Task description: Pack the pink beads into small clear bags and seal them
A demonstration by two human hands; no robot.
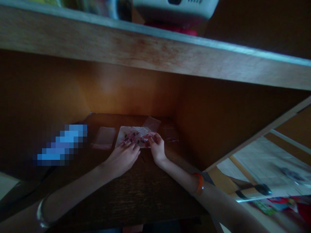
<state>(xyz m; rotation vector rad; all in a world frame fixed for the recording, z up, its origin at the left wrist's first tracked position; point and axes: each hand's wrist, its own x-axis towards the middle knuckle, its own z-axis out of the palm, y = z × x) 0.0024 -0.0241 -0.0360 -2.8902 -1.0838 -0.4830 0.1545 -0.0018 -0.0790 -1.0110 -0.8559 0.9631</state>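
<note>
A white sheet (120,137) lies on the dark wooden surface, bearing a scatter of small pink and dark pieces (133,136). My left hand (125,155) rests at the sheet's near edge, fingers bent and slightly apart, their tips among the pieces. Its thumb is hidden, and nothing shows in its grasp. At the sheet's right side, my right hand (157,149) pinches a small pinkish piece (151,134) between thumb and fingers; dim light and blur hide its exact kind. Just beyond the sheet lies a clear plastic bag (152,122).
Left of the sheet sits a stack of clear plastic sleeves (104,137); more clear plastic (170,132) lies right. A lit, pixelated screen (62,144) leans at far left. Wooden side panels and a shelf edge (145,48) enclose the space, with a white appliance (175,11) above.
</note>
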